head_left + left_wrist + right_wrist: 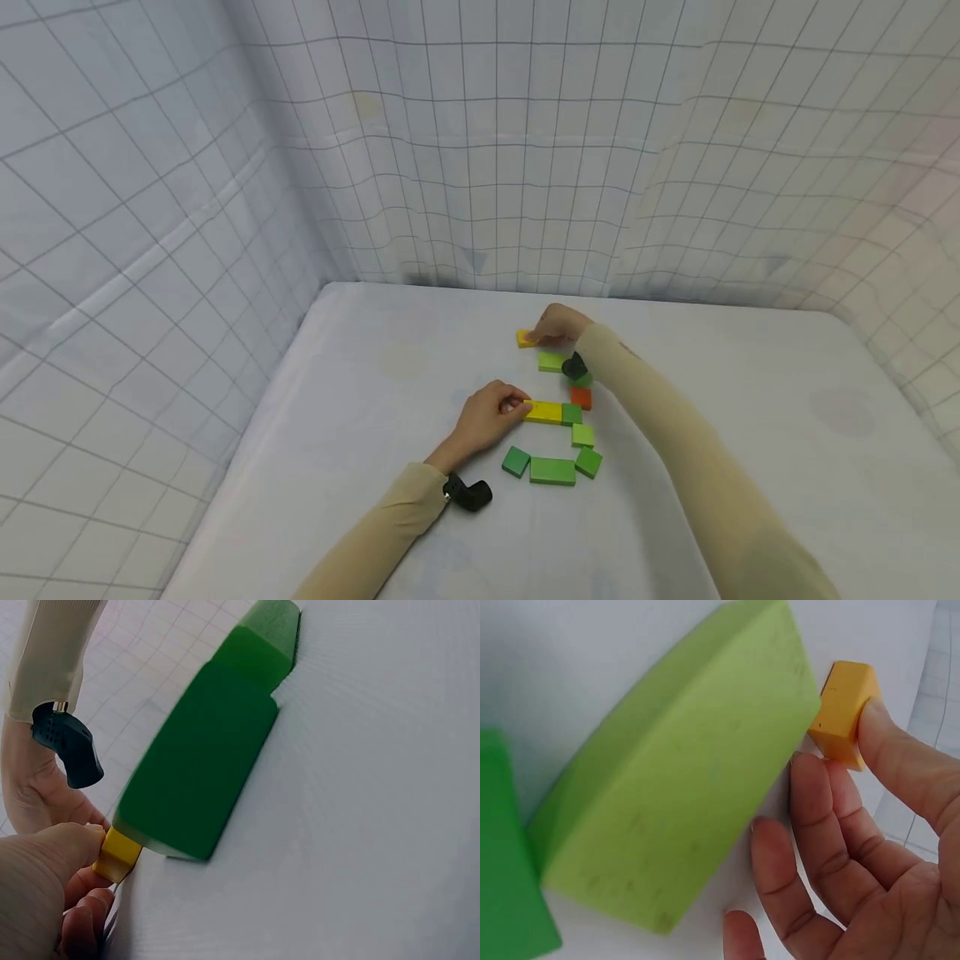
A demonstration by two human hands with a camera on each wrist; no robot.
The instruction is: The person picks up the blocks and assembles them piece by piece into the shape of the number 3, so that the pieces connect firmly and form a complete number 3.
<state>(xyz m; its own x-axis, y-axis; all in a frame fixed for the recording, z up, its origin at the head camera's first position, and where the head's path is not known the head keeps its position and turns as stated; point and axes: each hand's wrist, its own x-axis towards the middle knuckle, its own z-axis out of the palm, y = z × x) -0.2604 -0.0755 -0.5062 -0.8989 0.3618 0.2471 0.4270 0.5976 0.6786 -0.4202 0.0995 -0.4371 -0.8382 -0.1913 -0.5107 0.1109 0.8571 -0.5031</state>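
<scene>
On the white table my left hand [483,417] pinches the left end of a long yellow block [543,412]; its right end meets a green square block [572,414]. In the left wrist view the yellow block [118,855] shows between thumb and fingers, behind a large-looking green block [199,761]. Farther back, my right hand [558,325] holds a small yellow block [524,338]. In the right wrist view the thumb presses one side of that yellow-orange block [846,712], with fingertips at its lower side. A light green block [690,772] lies close beside those fingers.
A red-orange block [581,398] and a partly hidden green block [583,380] lie below the right wrist. Nearer me, a light green square [582,435], a tilted green square [588,462], a long green block [552,472] and a tilted dark green square [516,461] curve leftward.
</scene>
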